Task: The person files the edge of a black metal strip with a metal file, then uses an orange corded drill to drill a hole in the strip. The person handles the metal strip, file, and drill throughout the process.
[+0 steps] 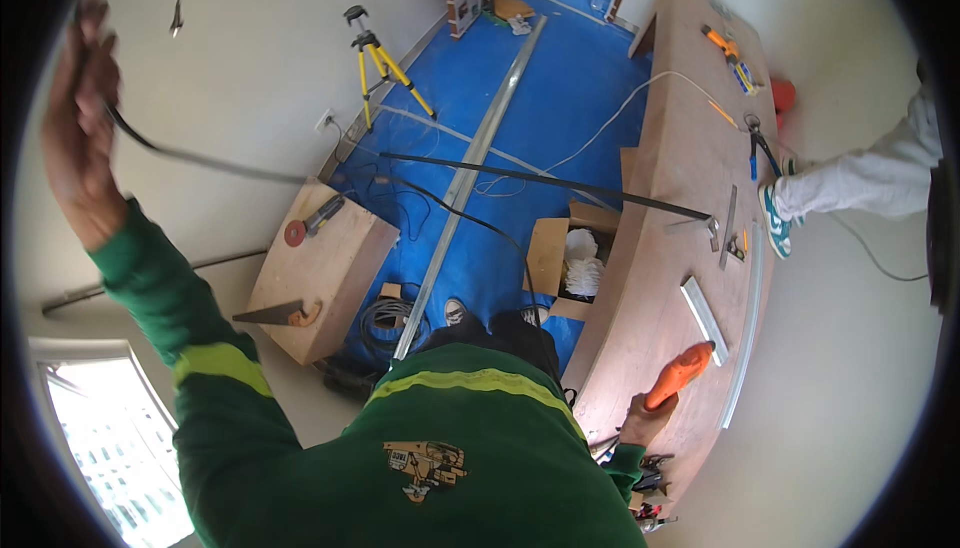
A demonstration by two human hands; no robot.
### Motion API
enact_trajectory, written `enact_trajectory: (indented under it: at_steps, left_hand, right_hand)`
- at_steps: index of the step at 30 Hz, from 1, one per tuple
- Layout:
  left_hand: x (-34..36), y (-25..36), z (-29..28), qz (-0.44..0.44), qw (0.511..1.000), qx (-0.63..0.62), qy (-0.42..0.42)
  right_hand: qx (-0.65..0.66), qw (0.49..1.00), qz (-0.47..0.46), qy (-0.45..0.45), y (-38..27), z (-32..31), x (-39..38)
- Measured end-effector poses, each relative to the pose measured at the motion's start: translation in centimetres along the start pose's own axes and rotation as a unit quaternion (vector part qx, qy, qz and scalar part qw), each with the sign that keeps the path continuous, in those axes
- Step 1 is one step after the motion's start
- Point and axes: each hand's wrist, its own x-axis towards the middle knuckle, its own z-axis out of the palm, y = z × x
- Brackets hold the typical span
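My left hand (85,113) is raised at the far left, its fingers closed round a black power cord (200,156). The cord's loose end, with a plug (177,25), dangles beyond the fingertips. The other stretch sags right, toward the wooden box. At the lower right my right hand (648,418) grips an orange power tool (682,375) by its body, over the near end of the long wooden bench (640,318). The tool's tip points away from me, close to a short metal channel (706,320). I cannot make out which kind of power tool it is.
A wooden box (320,283) carries an angle grinder (318,220) and a handsaw (283,314). A yellow tripod (385,68) stands by the wall. A long metal channel (470,173) lies on the blue floor covering; an open carton (547,258) sits beside the bench. Another person's leg (860,183) shows at right.
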Motion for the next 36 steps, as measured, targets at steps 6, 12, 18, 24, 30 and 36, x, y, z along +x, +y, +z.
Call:
enact_trajectory:
  at_steps: [6,12,18,24,30,36]
  left_hand:
    - [-16.8,-6.6,-4.0,-0.143,0.979,0.088,0.113]
    - [-25.7,-6.9,-6.6,-0.213,0.976,0.022,0.041]
    - [-29.6,-9.3,1.0,-0.368,0.894,-0.180,-0.180]
    - [-28.1,-11.7,16.0,-0.222,0.782,-0.168,-0.557]
    - [-27.0,-11.7,20.1,-0.128,0.674,-0.119,-0.717]
    - [-26.9,-12.3,22.8,-0.109,0.578,-0.140,-0.796]
  right_hand:
    - [0.055,0.985,-0.090,-0.135,-8.4,6.0,0.2]
    - [0.129,0.941,-0.034,-0.310,-17.8,9.6,-1.7]
    - [0.149,0.878,-0.019,-0.455,-24.4,12.4,-3.0]
    - [0.268,0.805,0.079,-0.524,-27.2,15.9,-4.7]
    - [0.299,0.760,0.131,-0.561,-28.7,17.4,-6.2]
    - [0.111,0.892,-0.095,-0.427,-26.2,15.2,-7.6]
